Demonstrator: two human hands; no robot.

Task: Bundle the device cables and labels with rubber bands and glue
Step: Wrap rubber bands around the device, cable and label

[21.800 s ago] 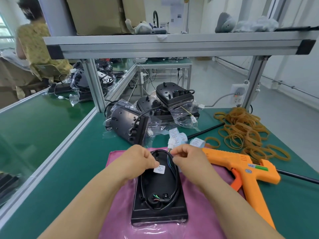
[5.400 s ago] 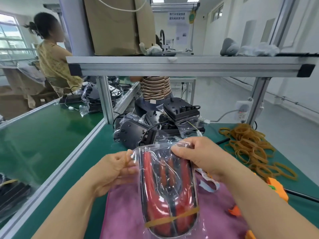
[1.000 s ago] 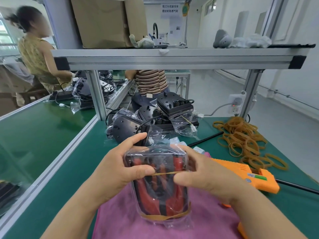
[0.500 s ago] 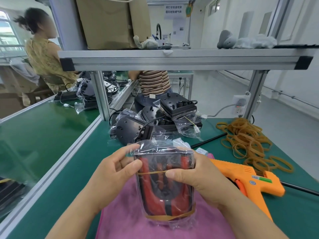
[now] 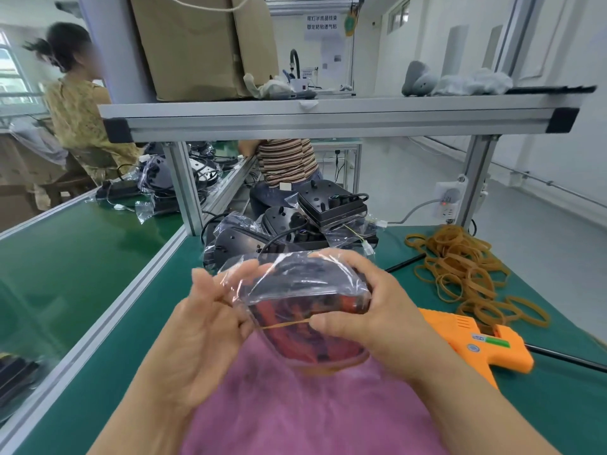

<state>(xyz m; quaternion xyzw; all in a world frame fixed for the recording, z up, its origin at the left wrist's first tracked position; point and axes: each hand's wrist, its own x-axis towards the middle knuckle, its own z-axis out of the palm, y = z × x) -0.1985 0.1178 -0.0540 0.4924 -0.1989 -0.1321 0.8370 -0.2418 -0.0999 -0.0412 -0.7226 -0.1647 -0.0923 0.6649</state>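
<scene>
Over pink cloth [image 5: 312, 415], crinkly clear-bagged red device [image 5: 305, 310], taut thin rubber band [image 5: 285, 324]

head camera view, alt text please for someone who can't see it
Two hands hold a red-and-black device in a clear bag over a pink cloth: the right hand grips it, thumb on a rubber band stretched across it, the left hand at its left edge. An orange glue gun and a pile of rubber bands lie to the right.

glue gun [image 5: 473, 343] right of cloth [image 5: 295, 415] | rubber bands [image 5: 466, 274] behind glue gun
</scene>
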